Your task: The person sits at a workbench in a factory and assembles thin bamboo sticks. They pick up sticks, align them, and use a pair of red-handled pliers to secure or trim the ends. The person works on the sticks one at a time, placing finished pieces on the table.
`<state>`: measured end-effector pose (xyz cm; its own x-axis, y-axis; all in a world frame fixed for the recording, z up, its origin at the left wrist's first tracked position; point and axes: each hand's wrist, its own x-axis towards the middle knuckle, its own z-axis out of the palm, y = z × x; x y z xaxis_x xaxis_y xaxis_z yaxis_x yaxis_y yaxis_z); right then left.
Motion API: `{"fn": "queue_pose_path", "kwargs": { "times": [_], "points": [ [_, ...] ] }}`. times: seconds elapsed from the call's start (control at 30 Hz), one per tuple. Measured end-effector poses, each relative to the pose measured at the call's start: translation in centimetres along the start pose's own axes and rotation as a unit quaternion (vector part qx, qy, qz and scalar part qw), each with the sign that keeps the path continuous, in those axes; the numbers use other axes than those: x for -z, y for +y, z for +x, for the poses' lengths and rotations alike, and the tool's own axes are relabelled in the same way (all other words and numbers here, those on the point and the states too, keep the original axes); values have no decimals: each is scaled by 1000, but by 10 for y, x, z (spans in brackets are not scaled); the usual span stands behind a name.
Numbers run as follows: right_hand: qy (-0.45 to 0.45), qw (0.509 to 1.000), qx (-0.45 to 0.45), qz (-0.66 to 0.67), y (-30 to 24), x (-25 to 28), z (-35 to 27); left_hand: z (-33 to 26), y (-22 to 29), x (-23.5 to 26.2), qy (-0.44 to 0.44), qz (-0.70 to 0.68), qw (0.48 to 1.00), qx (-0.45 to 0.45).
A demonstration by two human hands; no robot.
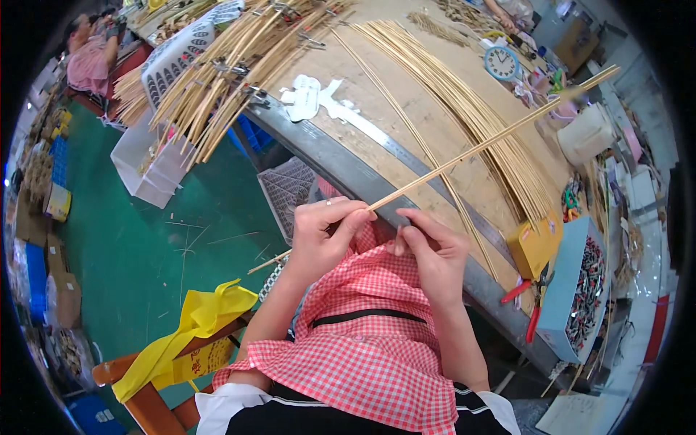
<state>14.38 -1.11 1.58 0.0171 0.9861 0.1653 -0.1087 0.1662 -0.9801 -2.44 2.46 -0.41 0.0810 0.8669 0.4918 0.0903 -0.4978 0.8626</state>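
Observation:
My left hand is closed round a long, thin bamboo strip, which seems to be more than one piece lying together. From my fist it slants up to the right across the table, and its short end sticks out below toward the floor. Just right of it, my right hand is closed with thumb and fingers pinched, apart from the strip; whatever they hold is too small to tell. Both hands are above my red checked apron. Beyond them, a bundle of bamboo strips lies on the worktable.
A steel ruler lies along the table near its metal edge. Clipped strips overhang at the left. To the right are a yellow box, red-handled pliers and a blue box of small clips. A chair stands left.

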Motion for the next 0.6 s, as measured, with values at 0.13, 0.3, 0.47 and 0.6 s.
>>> {"fn": "queue_pose_path", "kwargs": {
  "times": [0.13,0.3,0.47,0.6],
  "points": [
    [14,1000,15,18,10,2,-4,-2,-1,-6,-13,15,999,-28],
    [45,998,18,42,17,-3,-10,-6,-3,-13,-21,7,1000,-18],
    [58,997,17,40,19,-4,-10,-5,-3,-13,-22,32,999,-25],
    [69,996,-2,55,22,-4,-10,-5,-5,-12,-27,47,998,-26]
  ]
}}
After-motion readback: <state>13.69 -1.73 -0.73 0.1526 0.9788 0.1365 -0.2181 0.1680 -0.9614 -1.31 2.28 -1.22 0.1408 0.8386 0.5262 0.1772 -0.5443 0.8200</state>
